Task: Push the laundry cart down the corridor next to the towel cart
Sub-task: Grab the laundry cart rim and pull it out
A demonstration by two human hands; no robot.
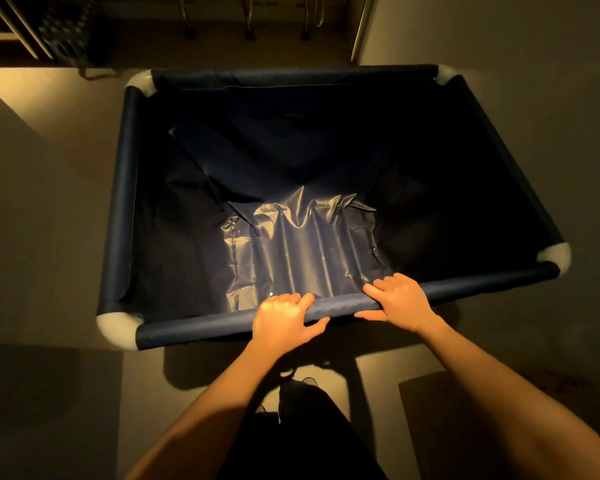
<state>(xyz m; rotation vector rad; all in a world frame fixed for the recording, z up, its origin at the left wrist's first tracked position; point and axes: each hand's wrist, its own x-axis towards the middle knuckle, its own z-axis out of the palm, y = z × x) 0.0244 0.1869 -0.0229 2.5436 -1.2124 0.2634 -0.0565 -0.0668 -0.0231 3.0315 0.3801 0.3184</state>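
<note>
The floor (49, 216) is smooth and pale, lit warm and dim, with hard-edged shadows falling across it to the left of the hands and a plain wall (499, 36) rising beyond and to the right of them. Far ahead of the grip, past the cart's far rail, stand thin metal legs (248, 19) on small feet, and to the far left a dark perforated crate (66, 32) sits beside shelving. Below and right of the right hand lies a brown cardboard box (440, 427). The laundry cart (125, 202) stands directly in front of the person on this floor: a rectangular frame sleeved in dark navy fabric, with white rounded corner pieces (113, 329), and a deep fabric bag hanging inside whose glossy lining catches the light just ahead of the knuckles. The left hand (284, 320) and the right hand (400, 299) are both wrapped around the near rail (340, 304), fingers over the top and thumbs beneath, set close together near its middle.
</note>
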